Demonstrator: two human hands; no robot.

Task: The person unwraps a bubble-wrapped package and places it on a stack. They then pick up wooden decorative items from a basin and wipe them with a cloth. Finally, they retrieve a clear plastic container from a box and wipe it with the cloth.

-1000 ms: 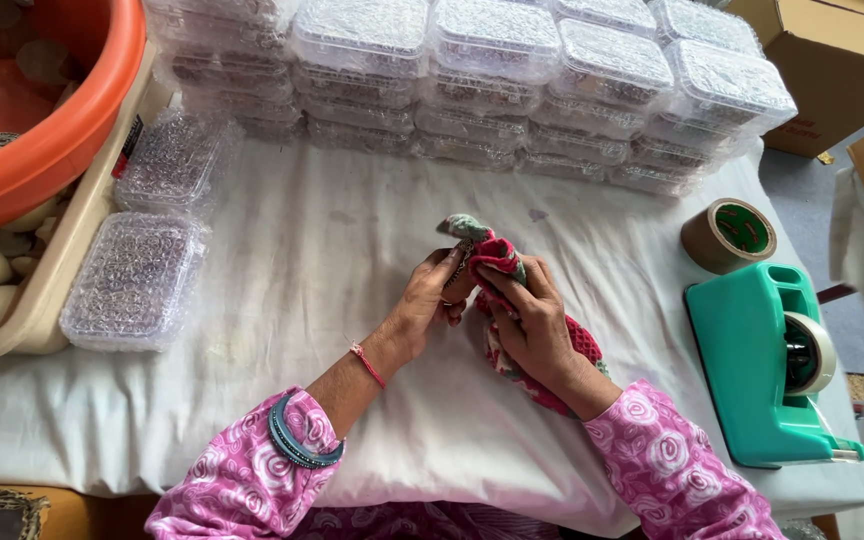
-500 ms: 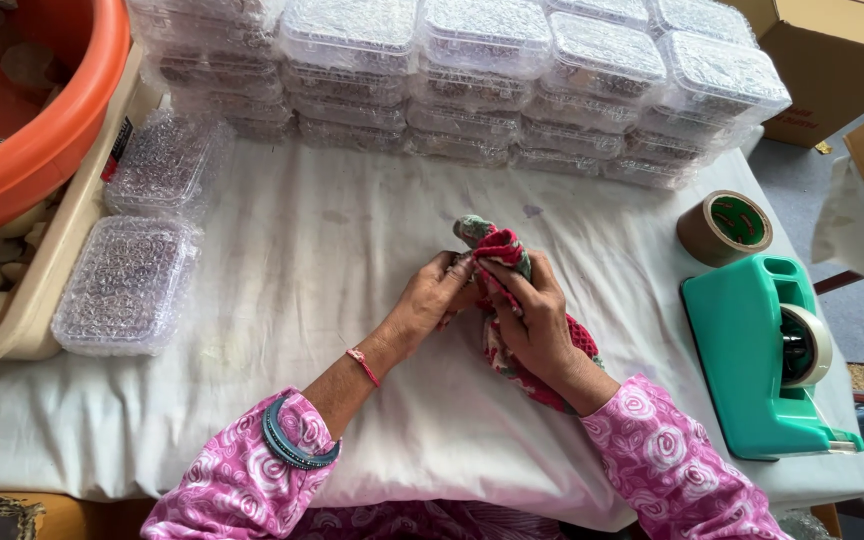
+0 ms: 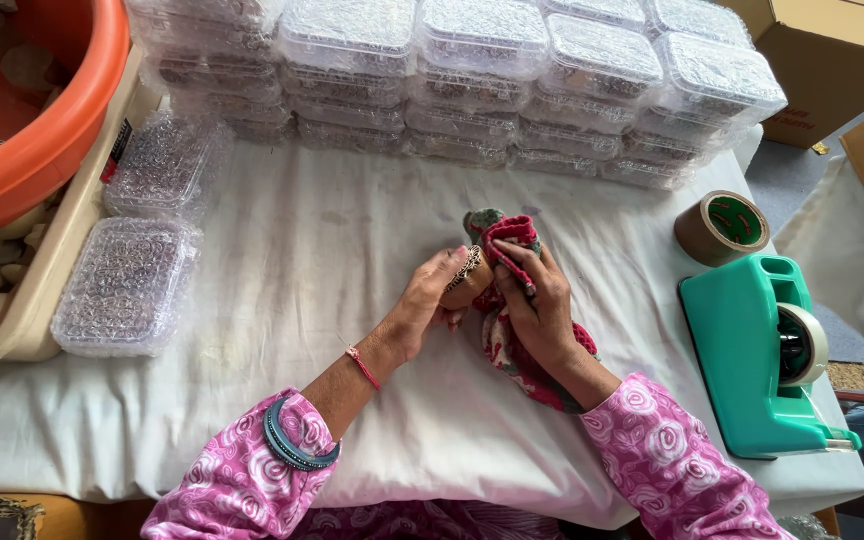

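My left hand (image 3: pixel 428 303) grips a small brown wooden piece (image 3: pixel 466 282) with a carved, patterned face, held just above the white cloth-covered table (image 3: pixel 312 250). My right hand (image 3: pixel 537 298) is closed on a red patterned cloth (image 3: pixel 512 340) and presses a fold of it against the wooden piece. The cloth trails down under my right wrist toward the table's near side. Both sleeves are pink with a rose print.
Stacks of clear lidded plastic boxes (image 3: pixel 472 80) line the far edge. Two more such boxes (image 3: pixel 132 280) lie at the left beside a beige tray (image 3: pixel 47 290) and an orange tub (image 3: pixel 42 110). A teal tape dispenser (image 3: pixel 767 350) and a brown tape roll (image 3: pixel 722 228) stand at the right.
The wooden piece has turned in my left hand so its carved face shows more, and my right hand has shifted the cloth over it. Both hands stay in the same spot.
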